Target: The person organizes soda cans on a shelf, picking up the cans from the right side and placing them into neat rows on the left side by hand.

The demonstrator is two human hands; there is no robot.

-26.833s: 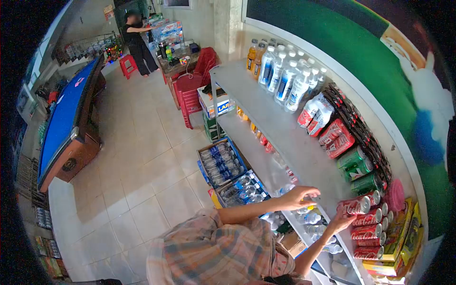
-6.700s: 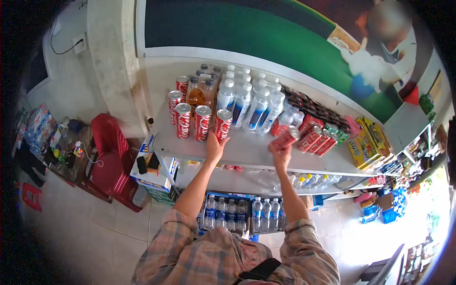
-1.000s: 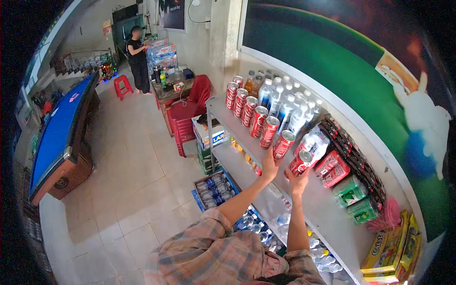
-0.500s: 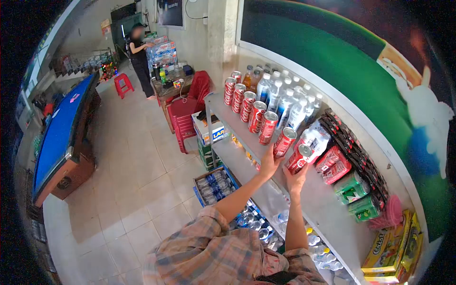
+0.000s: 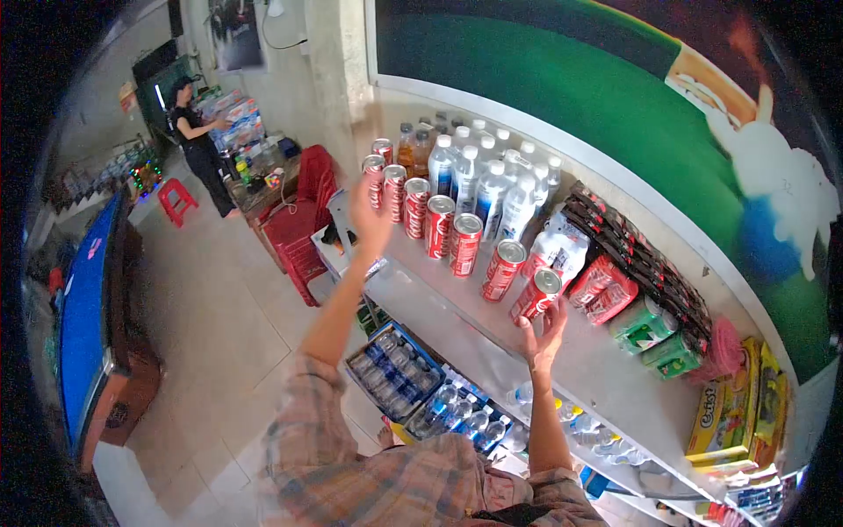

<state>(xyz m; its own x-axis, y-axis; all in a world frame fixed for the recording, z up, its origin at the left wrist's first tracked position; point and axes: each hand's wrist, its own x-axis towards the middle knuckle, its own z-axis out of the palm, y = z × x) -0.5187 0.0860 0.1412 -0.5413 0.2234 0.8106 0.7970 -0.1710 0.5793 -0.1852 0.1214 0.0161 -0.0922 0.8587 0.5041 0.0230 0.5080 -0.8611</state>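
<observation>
Red soda cans (image 5: 439, 227) stand in a row along the front of the grey shelf top (image 5: 430, 281). My right hand (image 5: 545, 338) has its thumb and fingers around the lower part of the nearest red soda can (image 5: 536, 296), which stands slightly tilted in this view. Another soda can (image 5: 503, 270) is just left of it, apart from my hand. My left hand (image 5: 371, 220) is raised at the far end of the row, in front of the soda can (image 5: 373, 176) there. Motion smears its fingers, so its grip is unclear. Clear water bottles (image 5: 492, 193) stand behind the cans.
Right of the cans lie wrapped bottles (image 5: 562, 246), a red pack (image 5: 604, 290), green can packs (image 5: 645, 327) and yellow boxes (image 5: 724, 408). Bottle crates (image 5: 395, 369) sit below. Red chairs (image 5: 294, 237), a blue pool table (image 5: 92, 263) and another person (image 5: 200, 145) are to the left.
My left hand has left the second-nearest can, which now stands on the shelf, and moved to the far end of the row. My right hand stays at the nearest can. The view has shifted.
</observation>
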